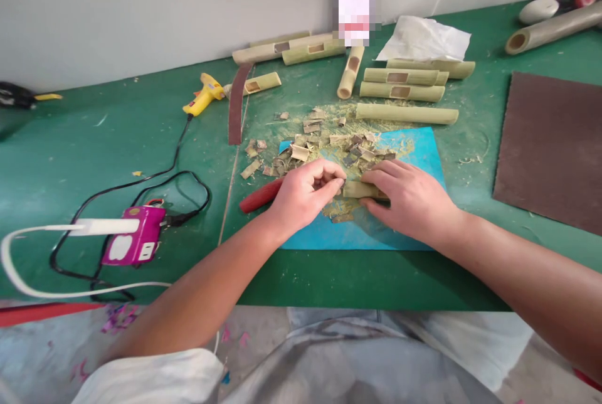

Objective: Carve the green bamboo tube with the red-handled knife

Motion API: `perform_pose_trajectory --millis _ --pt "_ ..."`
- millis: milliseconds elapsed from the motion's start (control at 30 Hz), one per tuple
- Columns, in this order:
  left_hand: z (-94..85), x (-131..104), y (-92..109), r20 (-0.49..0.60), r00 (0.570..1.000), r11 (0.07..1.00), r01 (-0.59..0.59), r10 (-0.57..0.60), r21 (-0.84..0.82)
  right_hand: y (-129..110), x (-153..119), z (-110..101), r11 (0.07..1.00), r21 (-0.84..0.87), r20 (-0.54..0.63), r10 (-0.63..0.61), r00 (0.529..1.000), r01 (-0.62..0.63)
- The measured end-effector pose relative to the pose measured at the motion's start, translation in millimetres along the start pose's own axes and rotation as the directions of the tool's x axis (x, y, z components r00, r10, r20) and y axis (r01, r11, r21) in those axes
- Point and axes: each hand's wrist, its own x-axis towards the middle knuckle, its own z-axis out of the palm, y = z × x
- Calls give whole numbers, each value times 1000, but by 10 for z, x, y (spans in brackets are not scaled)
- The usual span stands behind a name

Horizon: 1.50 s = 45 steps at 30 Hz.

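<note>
Over a blue sheet [305, 234], my right hand [407, 197] is wrapped over a short bamboo tube [355, 189], pressing it down; the tube's left end shows. My left hand [313, 191] is closed in a pinch at that end, and what lies between its fingertips is too small to make out. A red handle [261, 196] lies beneath my left hand, partly hidden by it. Cut bamboo chips [301, 152] and yellowish shavings are scattered on the sheet just beyond both hands.
Bamboo tubes with cut openings [399, 91] lie at the back. A yellow glue gun [204, 95], sandpaper strip [237, 106] and purple power strip [136, 238] are left. A dark brown sheet [550, 147] lies right.
</note>
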Motion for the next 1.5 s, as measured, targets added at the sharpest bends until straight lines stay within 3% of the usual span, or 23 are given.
perform_pose_trajectory --millis 167,300,467,700,933,1100,1500 --pt "-23 -30 -34 54 998 1000 -23 22 18 53 8 -11 991 128 -40 -27 999 32" --pt "-73 -46 -70 115 977 965 -196 178 175 89 12 -33 977 209 -50 -36 998 46" --pt "-116 -31 -66 133 922 863 -387 363 325 116 23 -57 972 231 -27 -47 999 52" --pt "-138 -37 -82 131 929 863 -370 346 345 143 9 -63 965 258 5 -58 998 55" --pt "-164 -28 -75 253 849 779 -526 463 341 146 -17 -56 961 265 22 -89 996 80" --pt "-110 24 -98 274 853 788 -517 444 334 139 -9 -51 964 250 14 -100 995 94" --pt "-172 87 -151 351 825 799 -541 444 262 128 -12 -69 960 275 38 -68 997 55"
